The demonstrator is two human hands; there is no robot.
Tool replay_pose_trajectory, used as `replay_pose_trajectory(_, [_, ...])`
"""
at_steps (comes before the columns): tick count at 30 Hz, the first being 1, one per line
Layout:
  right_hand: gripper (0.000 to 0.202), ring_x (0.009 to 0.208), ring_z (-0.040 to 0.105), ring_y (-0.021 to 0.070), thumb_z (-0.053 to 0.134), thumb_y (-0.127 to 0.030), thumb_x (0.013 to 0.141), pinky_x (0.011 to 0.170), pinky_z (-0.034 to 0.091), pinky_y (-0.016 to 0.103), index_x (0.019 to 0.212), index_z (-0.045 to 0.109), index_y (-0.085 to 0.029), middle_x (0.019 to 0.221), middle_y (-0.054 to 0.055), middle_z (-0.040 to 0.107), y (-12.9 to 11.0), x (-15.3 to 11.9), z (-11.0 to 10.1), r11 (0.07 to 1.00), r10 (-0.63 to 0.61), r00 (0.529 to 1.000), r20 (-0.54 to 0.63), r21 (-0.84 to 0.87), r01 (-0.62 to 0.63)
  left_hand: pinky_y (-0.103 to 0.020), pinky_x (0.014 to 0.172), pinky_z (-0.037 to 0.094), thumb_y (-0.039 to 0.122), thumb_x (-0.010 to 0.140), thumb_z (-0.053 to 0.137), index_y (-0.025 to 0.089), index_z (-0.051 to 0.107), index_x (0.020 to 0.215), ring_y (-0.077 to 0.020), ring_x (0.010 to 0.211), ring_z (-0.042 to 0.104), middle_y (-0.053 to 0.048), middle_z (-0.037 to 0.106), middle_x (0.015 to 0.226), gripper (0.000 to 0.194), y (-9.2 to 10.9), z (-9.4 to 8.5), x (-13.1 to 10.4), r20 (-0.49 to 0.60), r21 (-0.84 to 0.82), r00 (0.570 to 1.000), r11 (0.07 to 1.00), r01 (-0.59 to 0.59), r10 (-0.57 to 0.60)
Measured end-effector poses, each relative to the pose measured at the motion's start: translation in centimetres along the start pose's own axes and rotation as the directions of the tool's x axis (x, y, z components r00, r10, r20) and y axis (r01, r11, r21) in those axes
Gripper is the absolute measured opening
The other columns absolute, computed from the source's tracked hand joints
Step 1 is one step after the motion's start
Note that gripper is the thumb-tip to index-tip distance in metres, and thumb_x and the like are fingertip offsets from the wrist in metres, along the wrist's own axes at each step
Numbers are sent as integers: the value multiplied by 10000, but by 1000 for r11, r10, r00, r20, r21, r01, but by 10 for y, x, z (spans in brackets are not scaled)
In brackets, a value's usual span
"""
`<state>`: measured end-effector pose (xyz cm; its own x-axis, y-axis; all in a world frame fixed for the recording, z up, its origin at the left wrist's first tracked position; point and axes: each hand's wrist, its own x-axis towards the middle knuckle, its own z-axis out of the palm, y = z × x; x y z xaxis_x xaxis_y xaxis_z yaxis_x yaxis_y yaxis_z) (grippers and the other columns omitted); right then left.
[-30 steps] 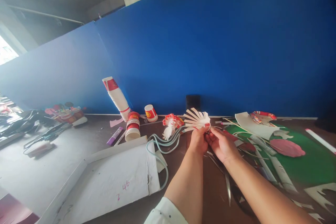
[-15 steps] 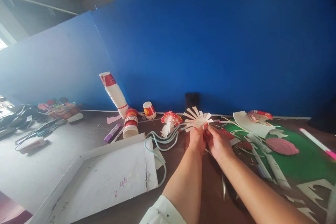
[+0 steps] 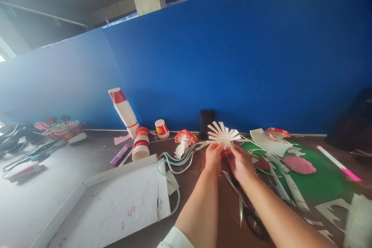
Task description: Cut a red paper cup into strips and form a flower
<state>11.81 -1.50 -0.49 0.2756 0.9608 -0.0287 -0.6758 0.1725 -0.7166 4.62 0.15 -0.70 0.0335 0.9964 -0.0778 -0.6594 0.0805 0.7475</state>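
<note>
A paper cup cut into strips (image 3: 223, 135) fans out white in front of me, its strips spread upward and to the sides. My left hand (image 3: 213, 157) pinches its lower edge from the left. From the right, my right hand (image 3: 238, 160) grips the same edge, its fingertips close to the left ones. The fingers partly hide the cup's base. Below the hands lie open scissors (image 3: 241, 206) with black handles, partly behind my right forearm. A red and white paper flower (image 3: 186, 138) rests to the left of the cut cup.
Stacked paper cups (image 3: 124, 111) lean at the back left, near a single cup (image 3: 162, 129). A shallow white box (image 3: 116, 205) and a pale cable (image 3: 171, 170) lie left. To the right are a green mat (image 3: 325, 180), a pink oval (image 3: 299, 164) and a marker (image 3: 338, 163).
My view has tilted up slightly and shifted right. Both hands still hold the cut cup, now turned so its strips face me more. More of the scissors shows.
</note>
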Motion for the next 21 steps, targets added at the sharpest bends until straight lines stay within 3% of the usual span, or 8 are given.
replay_pose_trajectory(6, [291, 498, 579, 82, 860, -201, 539, 446, 508, 173, 734, 645, -179, 614, -36, 663, -2, 5, -5, 997, 74, 997, -33, -11, -74, -263, 618, 446, 351, 529, 812, 123, 665, 693, -128, 570, 575, -37, 635, 627, 317, -2, -3, 4, -34, 95, 999, 995, -2, 5])
replay_pose_trajectory(9, [306, 489, 583, 95, 859, -144, 526, 418, 498, 177, 739, 641, -161, 614, -16, 665, -3, 8, -7, 992, 126, 991, -44, 3, -126, -252, 605, 434, 339, 549, 810, 136, 690, 737, -115, 556, 565, -21, 640, 632, 302, 0, -3, 3, 24, 89, 1000, 996, -19, 17])
replay_pose_trajectory(14, [257, 420, 490, 42, 825, -114, 552, 362, 434, 136, 717, 633, -164, 593, -45, 628, -12, 11, -11, 979, 177, 984, -28, 110, -173, -267, 661, 447, 333, 531, 846, 112, 713, 825, -131, 600, 602, -61, 673, 711, 391, 3, 1, -4, 188, 85, 978, 994, 69, -84])
replay_pose_trajectory(21, [262, 456, 510, 51, 813, -96, 548, 366, 400, 139, 722, 626, -149, 593, -41, 618, -15, 5, -11, 963, 217, 975, 53, 152, -223, -269, 639, 448, 351, 566, 838, 121, 648, 713, -132, 579, 598, -34, 622, 622, 332, 3, -1, -9, 170, 46, 982, 996, 76, -82])
